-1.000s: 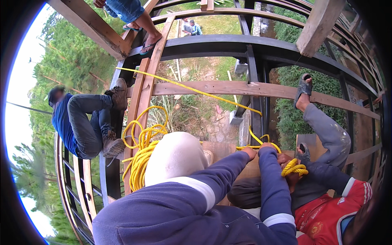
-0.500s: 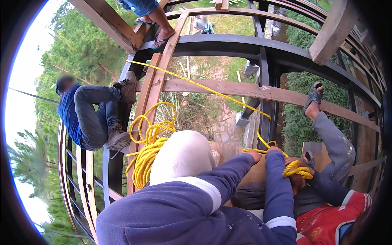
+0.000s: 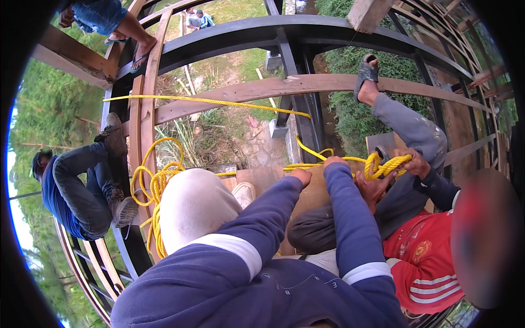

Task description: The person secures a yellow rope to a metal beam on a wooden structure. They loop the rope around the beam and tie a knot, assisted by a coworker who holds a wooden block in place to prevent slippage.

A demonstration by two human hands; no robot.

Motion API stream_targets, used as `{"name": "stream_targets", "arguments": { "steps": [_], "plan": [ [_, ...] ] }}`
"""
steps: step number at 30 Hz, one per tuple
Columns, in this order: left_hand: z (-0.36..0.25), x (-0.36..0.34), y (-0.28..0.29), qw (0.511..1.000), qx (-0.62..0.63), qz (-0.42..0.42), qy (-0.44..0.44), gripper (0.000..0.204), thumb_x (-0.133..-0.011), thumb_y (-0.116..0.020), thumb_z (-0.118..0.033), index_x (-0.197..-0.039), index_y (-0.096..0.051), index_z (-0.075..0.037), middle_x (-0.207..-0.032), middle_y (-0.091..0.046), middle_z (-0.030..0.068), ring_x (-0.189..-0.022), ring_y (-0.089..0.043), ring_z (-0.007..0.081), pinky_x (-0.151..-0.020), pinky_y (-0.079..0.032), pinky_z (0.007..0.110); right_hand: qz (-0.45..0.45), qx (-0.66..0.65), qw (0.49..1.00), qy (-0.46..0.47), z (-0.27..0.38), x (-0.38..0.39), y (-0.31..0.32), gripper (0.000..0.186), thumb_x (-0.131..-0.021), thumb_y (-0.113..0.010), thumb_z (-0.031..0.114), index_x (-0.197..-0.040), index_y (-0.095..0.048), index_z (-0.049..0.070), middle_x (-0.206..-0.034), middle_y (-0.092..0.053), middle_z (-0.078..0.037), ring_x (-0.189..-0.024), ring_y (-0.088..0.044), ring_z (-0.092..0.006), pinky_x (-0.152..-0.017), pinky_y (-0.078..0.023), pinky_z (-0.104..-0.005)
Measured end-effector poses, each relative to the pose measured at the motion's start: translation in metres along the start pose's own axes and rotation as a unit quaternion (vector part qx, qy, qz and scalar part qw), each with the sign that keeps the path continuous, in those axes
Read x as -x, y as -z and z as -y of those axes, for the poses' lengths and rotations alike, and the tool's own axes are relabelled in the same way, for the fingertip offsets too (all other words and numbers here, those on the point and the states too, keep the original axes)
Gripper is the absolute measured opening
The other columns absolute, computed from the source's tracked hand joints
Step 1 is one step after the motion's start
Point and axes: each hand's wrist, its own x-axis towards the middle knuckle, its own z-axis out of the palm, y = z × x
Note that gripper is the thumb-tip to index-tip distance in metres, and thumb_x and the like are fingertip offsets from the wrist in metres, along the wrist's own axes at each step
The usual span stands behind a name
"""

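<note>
A yellow rope (image 3: 208, 102) stretches across the frame and comes down past the dark steel post to my hands. My left hand (image 3: 300, 175) is closed on a length of it, just above the wooden board. To its right my right hand (image 3: 334, 161) also grips the rope, where a small loop rises beside the knuckles. From there the rope leads right to a thick looped bundle (image 3: 377, 167), held in both hands by a co-worker in a red shirt. A loose coil of the same rope (image 3: 155, 191) lies left of my bent knee.
Dark steel beams (image 3: 229, 38) and wooden planks (image 3: 328, 83) form an open frame, with ground and greenery far below. A person in blue (image 3: 71, 186) sits at the left. Another person's sandalled foot (image 3: 143, 52) rests on a plank. My shoe (image 3: 244, 193) is on the board.
The view has swung right, so the scene sits further left. The co-worker's hands have drawn the rope bundle apart into open loops. Both my hands keep their hold.
</note>
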Motion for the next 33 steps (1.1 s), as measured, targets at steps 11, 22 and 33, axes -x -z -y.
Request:
{"name": "stream_targets", "arguments": {
  "steps": [11, 22, 33],
  "plan": [
    [-0.012, 0.012, 0.011, 0.985, 0.089, -0.033, 0.143, 0.049, -0.085, -0.041, -0.036, -0.11, -0.061, 0.001, -0.117, -0.056, 0.0239, -0.11, -0.053, 0.0384, -0.096, -0.04, 0.041, -0.021, 0.005, 0.999, 0.035, 0.032, 0.005, -0.002, 0.033, -0.089, -0.041, 0.02, -0.106, -0.066, 0.007, -0.11, -0.063, -0.015, -0.102, -0.061, -0.0292, -0.086, -0.049, -0.0401],
    [-0.024, 0.016, 0.014, 0.986, 0.106, -0.03, 0.129, 0.049, -0.086, -0.04, -0.035, -0.111, -0.06, 0.001, -0.118, -0.055, 0.0241, -0.111, -0.052, 0.0377, -0.097, -0.039, 0.041, -0.028, 0.02, 0.999, 0.002, 0.01, 0.006, -0.001, 0.03, -0.088, -0.045, 0.02, -0.103, -0.067, 0.008, -0.105, -0.065, -0.013, -0.098, -0.063, -0.0273, -0.082, -0.05, -0.0381],
    [0.002, -0.008, -0.008, 0.995, 0.054, -0.042, 0.079, 0.048, -0.088, -0.035, -0.033, -0.106, -0.062, 0.002, -0.113, -0.057, 0.0252, -0.108, -0.053, 0.0388, -0.095, -0.04, 0.041, -0.059, 0.046, 0.996, 0.042, 0.022, 0.01, 0.006, 0.029, -0.086, -0.046, 0.019, -0.098, -0.068, 0.005, -0.101, -0.066, -0.014, -0.094, -0.065, -0.0278, -0.08, -0.051, -0.0377]
  ]
}}
